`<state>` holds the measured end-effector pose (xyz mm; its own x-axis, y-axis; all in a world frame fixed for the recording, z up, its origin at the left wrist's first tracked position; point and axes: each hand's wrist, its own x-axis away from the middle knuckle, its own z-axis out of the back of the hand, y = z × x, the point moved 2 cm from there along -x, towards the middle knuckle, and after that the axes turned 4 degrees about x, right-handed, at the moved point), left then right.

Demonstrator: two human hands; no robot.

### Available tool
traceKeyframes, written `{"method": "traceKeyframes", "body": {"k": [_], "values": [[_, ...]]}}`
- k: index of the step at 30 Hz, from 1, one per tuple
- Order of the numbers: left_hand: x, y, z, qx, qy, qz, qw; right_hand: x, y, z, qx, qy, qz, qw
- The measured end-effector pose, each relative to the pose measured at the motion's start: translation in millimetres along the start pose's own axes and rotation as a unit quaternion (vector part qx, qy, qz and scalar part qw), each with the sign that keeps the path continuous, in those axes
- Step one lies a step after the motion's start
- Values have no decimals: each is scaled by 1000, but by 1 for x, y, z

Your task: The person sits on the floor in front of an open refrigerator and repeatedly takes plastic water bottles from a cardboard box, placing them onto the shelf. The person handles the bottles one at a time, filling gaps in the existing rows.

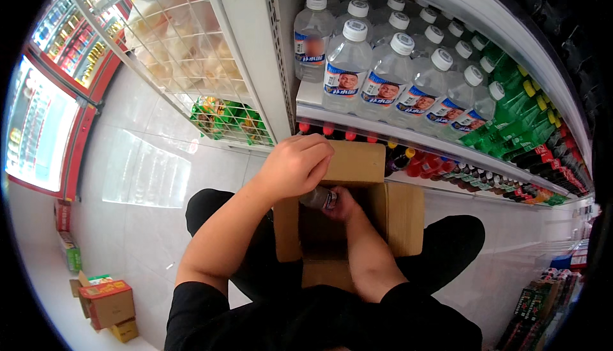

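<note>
A cardboard box [405,217] stands open between my knees, its flaps folded outward. Inside its upper part my right hand [343,205] is wrapped round a clear plastic bottle [313,198], which lies tilted; part of its label shows beside my fingers. My left hand [297,166] is over the box's far left corner, just above the bottle, with its fingers curled closed. Whatever those fingers hold, if anything, is hidden under the hand. Beyond the box, clear bottles with white caps and blue labels [345,80] stand in rows on a shelf.
Green bottles [511,121] fill the shelf's right part. A lower shelf [408,179] holds dark and red drinks. To the left are a white wire rack [185,38] with bagged goods and red-framed fridges [73,153]. Small cartons [108,303] sit on the floor at lower left.
</note>
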<state>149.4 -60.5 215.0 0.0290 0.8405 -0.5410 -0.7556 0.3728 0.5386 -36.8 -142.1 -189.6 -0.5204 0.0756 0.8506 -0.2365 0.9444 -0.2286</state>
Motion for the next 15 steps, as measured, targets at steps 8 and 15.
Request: {"method": "traceKeyframes", "body": {"k": [8,15], "values": [[13,-3,-41,18,-150,191,970,133,-56,-92,243,-138,21,960],[13,22,-50,216,-130,302,920,267,-105,-126,367,-74,245,894]]}}
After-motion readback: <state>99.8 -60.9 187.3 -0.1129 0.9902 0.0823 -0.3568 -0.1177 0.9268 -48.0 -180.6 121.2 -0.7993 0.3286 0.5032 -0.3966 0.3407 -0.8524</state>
